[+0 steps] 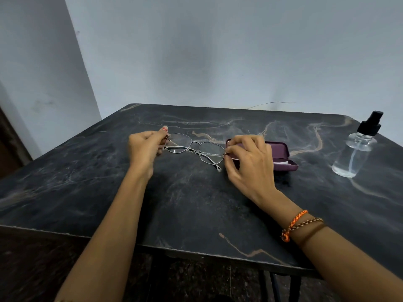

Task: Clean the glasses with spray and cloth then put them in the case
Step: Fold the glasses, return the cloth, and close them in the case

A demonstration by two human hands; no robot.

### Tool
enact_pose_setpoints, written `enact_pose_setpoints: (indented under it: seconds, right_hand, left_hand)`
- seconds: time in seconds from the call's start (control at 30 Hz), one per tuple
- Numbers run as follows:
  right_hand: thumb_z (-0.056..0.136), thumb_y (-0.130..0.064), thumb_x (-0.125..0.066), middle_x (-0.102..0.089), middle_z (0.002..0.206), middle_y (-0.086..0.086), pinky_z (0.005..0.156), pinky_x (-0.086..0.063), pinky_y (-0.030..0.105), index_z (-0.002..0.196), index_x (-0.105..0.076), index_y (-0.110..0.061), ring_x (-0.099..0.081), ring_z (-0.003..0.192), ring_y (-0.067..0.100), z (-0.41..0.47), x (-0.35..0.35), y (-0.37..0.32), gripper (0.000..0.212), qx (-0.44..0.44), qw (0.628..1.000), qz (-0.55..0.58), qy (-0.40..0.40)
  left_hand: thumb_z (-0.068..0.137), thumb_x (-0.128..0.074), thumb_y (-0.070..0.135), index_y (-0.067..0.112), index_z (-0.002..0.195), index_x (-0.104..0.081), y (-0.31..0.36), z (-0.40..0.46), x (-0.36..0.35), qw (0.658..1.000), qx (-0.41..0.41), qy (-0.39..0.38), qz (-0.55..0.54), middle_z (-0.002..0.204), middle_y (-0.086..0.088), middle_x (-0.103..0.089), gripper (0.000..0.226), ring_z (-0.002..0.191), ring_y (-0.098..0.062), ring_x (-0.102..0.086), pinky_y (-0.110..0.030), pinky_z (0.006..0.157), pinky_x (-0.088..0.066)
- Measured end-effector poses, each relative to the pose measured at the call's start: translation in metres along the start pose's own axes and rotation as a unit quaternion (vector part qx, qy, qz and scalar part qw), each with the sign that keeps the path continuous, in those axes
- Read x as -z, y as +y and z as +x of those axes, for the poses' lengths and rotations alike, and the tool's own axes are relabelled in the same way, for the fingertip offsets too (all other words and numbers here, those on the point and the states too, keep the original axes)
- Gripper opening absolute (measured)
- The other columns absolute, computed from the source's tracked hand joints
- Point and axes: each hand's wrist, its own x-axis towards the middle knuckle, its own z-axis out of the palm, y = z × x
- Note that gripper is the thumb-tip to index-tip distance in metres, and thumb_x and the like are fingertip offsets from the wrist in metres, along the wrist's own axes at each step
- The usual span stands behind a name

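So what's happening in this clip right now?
A person holds a pair of metal-framed glasses above a dark marble table, the left hand pinching one end and the right hand the other. An open purple case lies just behind the right hand, and a clear spray bottle stands untouched at the far right. No cloth is visible.

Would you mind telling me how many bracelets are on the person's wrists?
3, all on the right wrist: an orange braided bracelet, a brown beaded bracelet, and a plain brown band. The left wrist is bare.
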Motion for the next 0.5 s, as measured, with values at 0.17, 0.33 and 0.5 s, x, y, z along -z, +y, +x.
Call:
enact_pose_setpoints:
  seconds: [0.17, 0.33, 0.5]
  right_hand:
    - [0.074, -0.015, -0.061, -0.065, 0.091, 0.001, 0.068, -0.018, 0.022, 0.075, -0.067, -0.011, -0.045, 0.090, 0.019, 0.007, 0.010, 0.016, 0.007, -0.091, 0.991, 0.098, 0.031]
    - [0.078, -0.010, -0.065, -0.059, 0.090, -0.004, 0.082, -0.030, 0.017, 0.077, -0.069, -0.014, -0.042, 0.094, 0.015, 0.013, 0.033, 0.054, 0.006, -0.158, 0.970, 0.178, 0.043]
    - [0.082, -0.014, -0.063, -0.057, 0.087, -0.008, 0.081, -0.037, 0.027, 0.073, -0.063, -0.023, -0.049, 0.099, 0.020, 0.017, 0.051, 0.094, 0.013, -0.228, 0.946, 0.224, 0.059]
  left_hand:
    - [0.082, -0.066, 0.024, 0.017, 0.066, -0.068, 0.006, -0.009, -0.012, 0.994, -0.007, -0.059, -0.091, 0.050, 0.011, -0.065, 0.018, 0.048, 0.004, -0.055, -0.009, 0.041, -0.042]
    - [0.083, -0.063, 0.013, 0.019, 0.071, -0.067, 0.009, -0.023, -0.041, 0.985, -0.065, -0.135, -0.081, 0.054, 0.013, -0.068, 0.014, 0.054, 0.005, -0.059, -0.008, 0.042, -0.042]
    - [0.082, -0.063, 0.011, 0.020, 0.070, -0.067, 0.014, -0.033, -0.083, 0.973, -0.124, -0.192, -0.031, 0.054, 0.016, -0.068, 0.016, 0.057, 0.008, -0.060, -0.008, 0.042, -0.041]
